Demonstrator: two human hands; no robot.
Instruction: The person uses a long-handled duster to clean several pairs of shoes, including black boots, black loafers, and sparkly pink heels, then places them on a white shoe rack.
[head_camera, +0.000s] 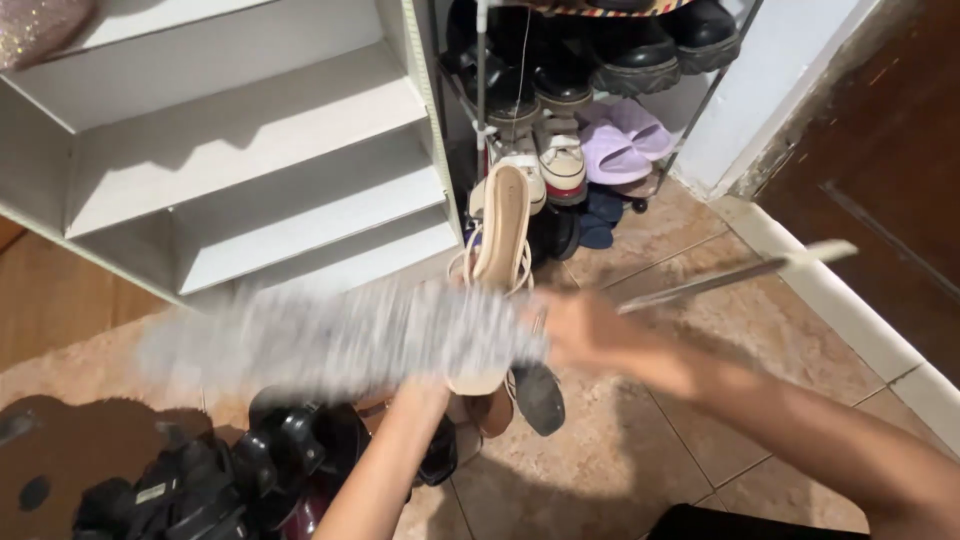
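Your left hand (425, 395) grips the heel end of a beige strappy sandal (497, 270), held up in front of the white shelf unit (250, 160). Your right hand (585, 330) is closed on a grey duster (340, 340), blurred mid-sweep across the sandal. A hard sweep could knock the sandal loose onto the black shoes (300, 460) on the floor. One black shoe carries a small pale rectangular tag (152, 492).

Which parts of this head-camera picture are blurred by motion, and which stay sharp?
Head view: the grey duster and right hand smear with motion; the left hand is largely hidden behind the duster; the beige sandal and white shelves stay fairly sharp.
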